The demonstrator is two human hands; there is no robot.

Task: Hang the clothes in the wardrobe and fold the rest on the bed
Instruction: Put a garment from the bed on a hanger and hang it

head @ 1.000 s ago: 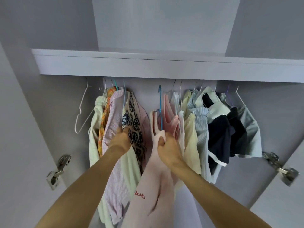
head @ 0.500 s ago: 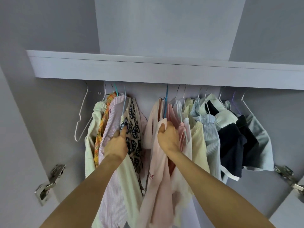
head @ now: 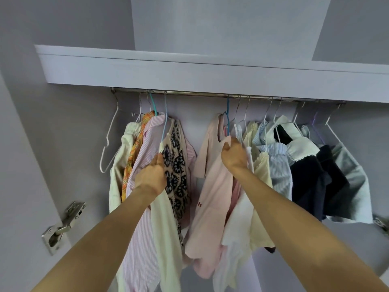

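My right hand [head: 234, 157] grips the pink top [head: 212, 186] at its blue hanger [head: 227, 114], hooked on the rail [head: 195, 94]. My left hand [head: 150, 180] clutches the striped shirt [head: 143, 228] beside the patterned top [head: 176, 165], left of the gap.

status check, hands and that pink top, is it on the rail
Right hand grips pink top at its collar; blue hanger hooked on rail. Left hand holds left clothes bunch aside. Gap open, nothing blocking.
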